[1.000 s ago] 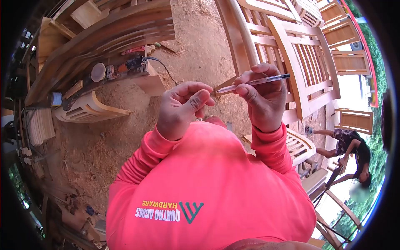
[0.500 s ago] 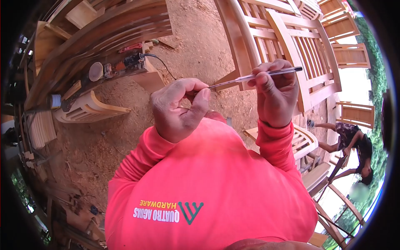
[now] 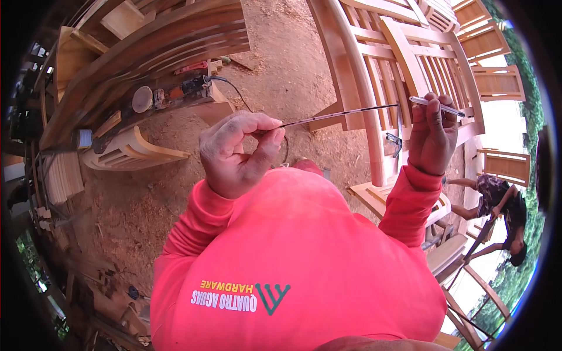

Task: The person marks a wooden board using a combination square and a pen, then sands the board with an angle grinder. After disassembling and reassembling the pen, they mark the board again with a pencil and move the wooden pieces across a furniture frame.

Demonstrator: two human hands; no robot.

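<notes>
My left hand (image 3: pixel 237 152) pinches one end of a thin pen refill (image 3: pixel 339 115) between thumb and index finger. The refill is a slim tube with dark ink, held nearly level and pointing right. My right hand (image 3: pixel 432 140) grips a pale, clear pen barrel (image 3: pixel 422 102) with a dark end between thumb and fingers. A small gap separates the refill's free end from the barrel. Both hands are raised in front of my red sleeves and shirt (image 3: pixel 304 234).
A corded power tool (image 3: pixel 187 88) with a round disc lies at left beside a slatted wooden piece (image 3: pixel 152 47). Slatted wooden furniture (image 3: pixel 369 76) stands at right. Wood shavings cover the ground (image 3: pixel 281 58). Another person (image 3: pixel 497 202) bends over at far right, holding a long dark object.
The refill has come out of the pen barrel. My right hand has moved right and slightly down with the barrel, while my left hand has shifted slightly left, still holding the refill.
</notes>
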